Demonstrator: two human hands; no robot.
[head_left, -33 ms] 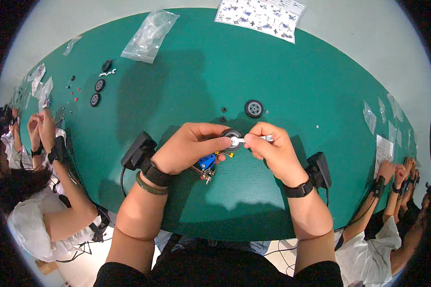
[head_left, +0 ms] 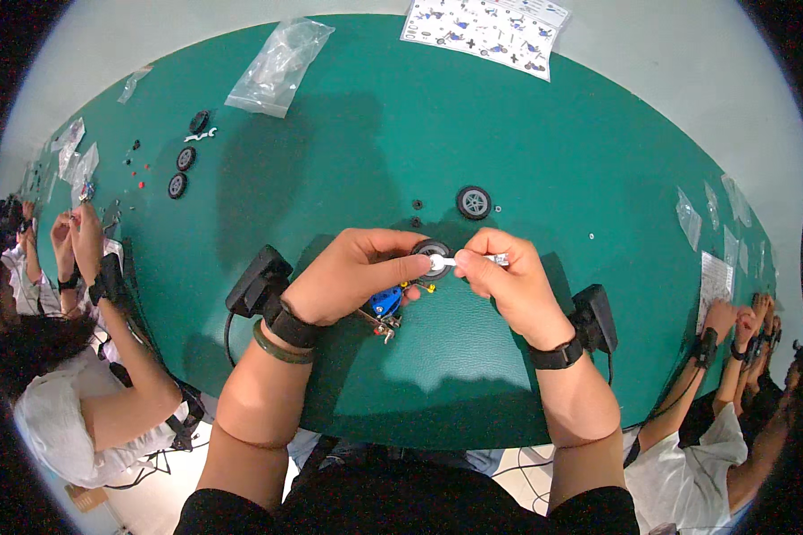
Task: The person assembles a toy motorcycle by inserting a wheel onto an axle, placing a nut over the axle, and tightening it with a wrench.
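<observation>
My left hand point(head_left: 352, 272) is closed around a small toy vehicle with a blue body point(head_left: 385, 301), yellow bits and metal parts. A black-tyred wheel point(head_left: 432, 247) on it sits at my left fingertips. Pinched in my right hand point(head_left: 513, 285) is a small white plastic wrench point(head_left: 449, 262); its head lies over the middle of that wheel, beside my left thumb. The hub under the wrench head is hidden. Just beyond my hands, a loose grey-spoked wheel point(head_left: 474, 202) lies flat, next to a tiny white nut point(head_left: 498, 209) and two small black parts point(head_left: 417, 205).
The green table point(head_left: 598, 143) bears a clear plastic bag point(head_left: 279, 67) and a printed instruction sheet point(head_left: 482, 34) at the far edge. Further left are several wheels point(head_left: 186, 159) and another white wrench point(head_left: 201, 136). People work at both sides, a co-worker's hands point(head_left: 82, 239) at left.
</observation>
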